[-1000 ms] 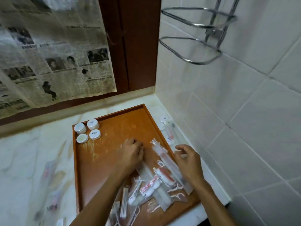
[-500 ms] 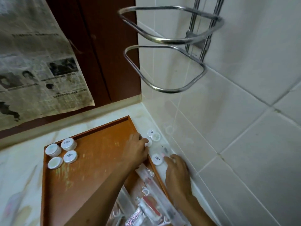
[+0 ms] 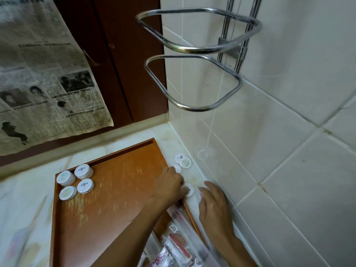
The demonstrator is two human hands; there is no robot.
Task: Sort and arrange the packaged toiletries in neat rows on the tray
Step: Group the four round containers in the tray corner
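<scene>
An orange-brown tray (image 3: 123,151) lies on the pale counter. Several round white wrapped soaps (image 3: 83,171) sit grouped at its back left corner. More round soaps (image 3: 183,160) lie loose on the counter between the tray and the tiled wall. My left hand (image 3: 169,186) reaches over the tray's right rim and its fingertips pinch the edge of one loose round soap (image 3: 189,190). My right hand (image 3: 213,203) rests on the counter by the wall, thumb and fingers closing on a small clear packet (image 3: 201,192), mostly hidden. A heap of clear plastic packets (image 3: 177,241) fills the tray's front right.
A chrome wire rack (image 3: 192,78) juts from the tiled wall above the counter corner. A newspaper sheet (image 3: 44,83) hangs at the left against brown wood panels. The strip of counter between tray and wall is narrow. Blurred packets lie on the counter left of the tray (image 3: 23,237).
Both hands left the packet heap and reached to the counter right of the tray. My left hand shifted from a farther soap to the nearer one. The view moved closer and rightward.
</scene>
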